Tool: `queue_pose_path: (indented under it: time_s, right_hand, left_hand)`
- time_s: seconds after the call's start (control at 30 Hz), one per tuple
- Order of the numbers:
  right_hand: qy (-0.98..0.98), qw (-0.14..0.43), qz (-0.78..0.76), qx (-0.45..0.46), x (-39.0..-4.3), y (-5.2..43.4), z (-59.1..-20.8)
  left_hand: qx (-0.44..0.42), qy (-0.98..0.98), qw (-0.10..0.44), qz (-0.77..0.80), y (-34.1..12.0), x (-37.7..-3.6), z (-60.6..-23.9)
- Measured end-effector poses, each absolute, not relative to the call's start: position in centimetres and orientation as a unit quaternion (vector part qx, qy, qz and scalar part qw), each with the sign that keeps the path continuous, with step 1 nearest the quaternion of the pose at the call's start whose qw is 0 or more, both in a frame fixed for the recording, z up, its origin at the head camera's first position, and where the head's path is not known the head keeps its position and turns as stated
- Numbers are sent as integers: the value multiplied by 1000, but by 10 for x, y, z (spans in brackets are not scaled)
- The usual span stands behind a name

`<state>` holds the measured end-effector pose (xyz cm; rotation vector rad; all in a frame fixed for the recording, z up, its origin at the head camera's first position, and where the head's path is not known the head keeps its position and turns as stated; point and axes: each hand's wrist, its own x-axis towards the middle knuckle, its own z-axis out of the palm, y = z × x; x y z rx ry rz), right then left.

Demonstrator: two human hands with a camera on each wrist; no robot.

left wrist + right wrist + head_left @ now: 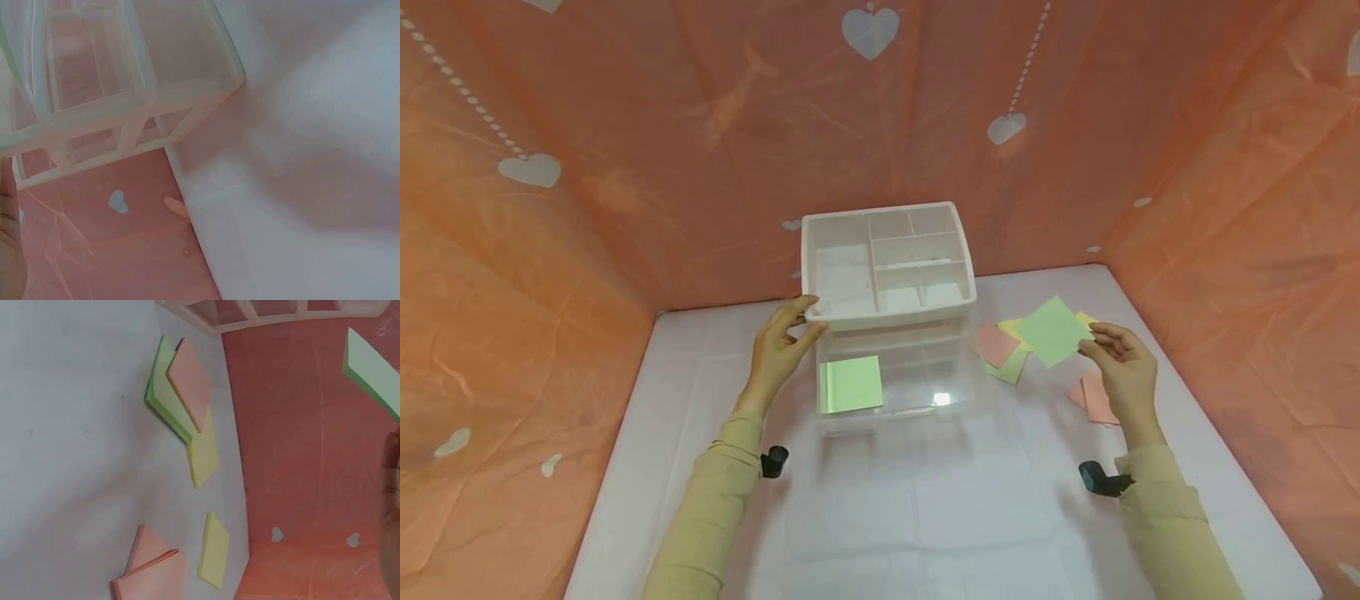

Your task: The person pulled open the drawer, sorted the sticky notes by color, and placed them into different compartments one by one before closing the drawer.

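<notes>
A clear plastic drawer organizer (917,371) with a white compartment tray (842,275) on top stands at the back of the table. My left hand (778,346) grips the tray's front left corner, thumb in front and fingers at the side rim. In the left wrist view only a sliver of this hand (9,250) shows beside the organizer's side (94,119). A square green sticky note pad (853,384) shows at the left of the clear drawer part. My right hand (1123,367) pinches another green sticky note pad (1051,332) by its corner, raised above the table.
Right of the organizer lie a pink pad (997,343), a green pad (1009,367) and a yellow pad (205,456), overlapping. Pink pads (1099,398) lie below my right hand, near another yellow pad (214,550). Orange cloth (880,133) with hearts surrounds the white table (925,517).
</notes>
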<state>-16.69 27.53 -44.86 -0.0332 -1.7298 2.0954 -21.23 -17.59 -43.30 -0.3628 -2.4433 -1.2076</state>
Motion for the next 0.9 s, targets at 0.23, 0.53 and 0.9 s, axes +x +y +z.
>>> queue_pose_path:
  time_s: [0.23,0.53,0.9]
  right_hand:
    - [-592,227,772,-23,-165,266,-433]
    - [-582,235,778,-20,-163,258,-418]
    - [-590,223,776,-2,-159,241,-400]
  left_hand:
    - [-127,-873,193,-429,-176,-213,-433]
    - [-131,-873,195,-427,-176,-212,-433]
    - [-129,-874,191,-428,-175,-211,-432]
